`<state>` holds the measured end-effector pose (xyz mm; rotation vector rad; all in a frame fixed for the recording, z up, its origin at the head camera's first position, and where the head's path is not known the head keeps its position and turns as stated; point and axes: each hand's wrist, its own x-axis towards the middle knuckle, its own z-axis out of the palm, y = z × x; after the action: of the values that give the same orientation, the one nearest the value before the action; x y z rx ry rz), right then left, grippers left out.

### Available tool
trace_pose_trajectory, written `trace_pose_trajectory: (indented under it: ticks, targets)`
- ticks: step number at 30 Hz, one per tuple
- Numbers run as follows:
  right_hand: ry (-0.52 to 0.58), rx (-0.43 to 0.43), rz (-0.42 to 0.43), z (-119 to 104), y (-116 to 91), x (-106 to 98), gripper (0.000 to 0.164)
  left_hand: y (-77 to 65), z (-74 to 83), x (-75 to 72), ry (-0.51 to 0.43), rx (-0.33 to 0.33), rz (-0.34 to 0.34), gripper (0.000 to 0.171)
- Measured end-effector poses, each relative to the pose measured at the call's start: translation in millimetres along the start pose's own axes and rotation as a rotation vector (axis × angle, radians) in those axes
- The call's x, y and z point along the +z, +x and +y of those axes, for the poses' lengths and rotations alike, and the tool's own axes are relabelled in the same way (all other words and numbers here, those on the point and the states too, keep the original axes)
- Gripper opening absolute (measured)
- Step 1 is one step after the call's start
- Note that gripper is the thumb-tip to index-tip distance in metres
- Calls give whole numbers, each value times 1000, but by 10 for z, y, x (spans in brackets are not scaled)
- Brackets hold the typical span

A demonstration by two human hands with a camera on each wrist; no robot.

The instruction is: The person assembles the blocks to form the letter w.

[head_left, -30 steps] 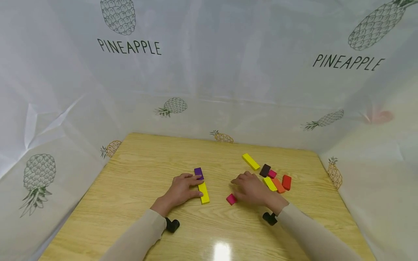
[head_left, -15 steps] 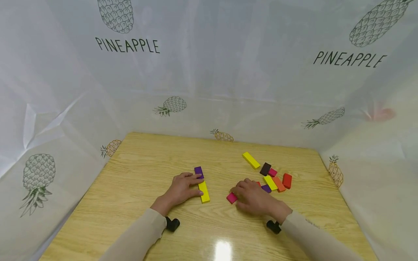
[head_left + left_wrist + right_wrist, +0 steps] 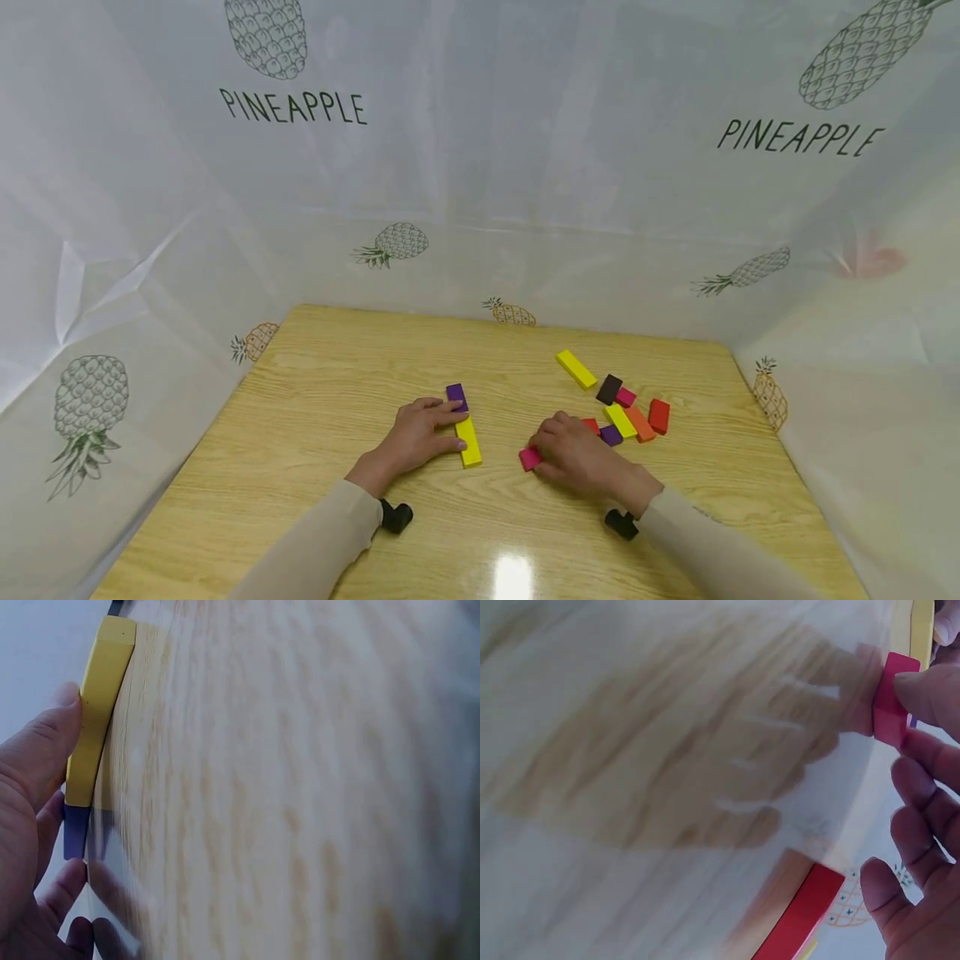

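Observation:
A purple block [image 3: 455, 392] and a longer yellow block [image 3: 468, 442] lie end to end on the table, left of its middle. Over their left side, my left hand [image 3: 415, 437] rests with fingers extended, the thumb touching the yellow block and fingertips near where the two meet. My right hand [image 3: 581, 454] pinches a small pink block [image 3: 891, 697] between thumb and index finger, close over the tabletop. Its other fingers spread loosely in the right wrist view. A red block [image 3: 799, 915] lies just beyond that hand, partly hidden by it in the head view.
Right of the right hand sits a loose group: a dark purple block [image 3: 611, 435], a yellow block [image 3: 621, 421], an orange block [image 3: 641, 424], a red block [image 3: 659, 416], a black block [image 3: 610, 389] and a pink block [image 3: 626, 397]. Behind lies a long yellow block [image 3: 576, 369]. Pineapple-print sheeting [image 3: 480, 167] encloses the table.
My right hand has come down toward the pink block and now pinches it, shifting it slightly left. Red and dark purple blocks have come into sight beside the hand. My left hand stays put.

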<state>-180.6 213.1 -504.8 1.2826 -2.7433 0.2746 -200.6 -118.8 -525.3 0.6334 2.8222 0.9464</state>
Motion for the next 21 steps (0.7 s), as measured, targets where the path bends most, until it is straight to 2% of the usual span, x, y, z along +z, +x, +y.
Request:
trace_pose_trajectory:
  ticks: [6,15,21]
  targets:
    - [-25,0,62,-111,92,45,24,5,8,-7,8,-6,-10,52]
    - [-36,46,-16,-271,184,71,27,8,0,11,7,-5,-3,52]
    - [-32,30,-9,-349,230,84,24,4,5,8,15,-10,-3,52]
